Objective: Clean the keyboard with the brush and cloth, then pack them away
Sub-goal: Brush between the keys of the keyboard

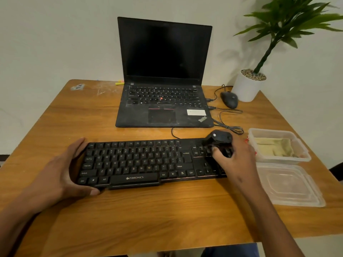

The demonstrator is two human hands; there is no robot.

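A black keyboard (141, 162) lies flat across the near middle of the wooden table (130, 216). My left hand (61, 173) grips its left end, thumb at the front edge and fingers at the back. My right hand (235, 160) holds a black brush (220, 139) over the keyboard's right end, above the number pad; the bristles are hidden by my fingers. A beige cloth (274, 146) lies folded inside a clear plastic box (304, 156) to the right of the keyboard.
The box's clear lid (289, 186) lies flat in front of it. Behind the keyboard stands an open black laptop (163, 106), with a black mouse (229, 99), loose cables (228, 125) and a white potted plant (246, 86) at the back right.
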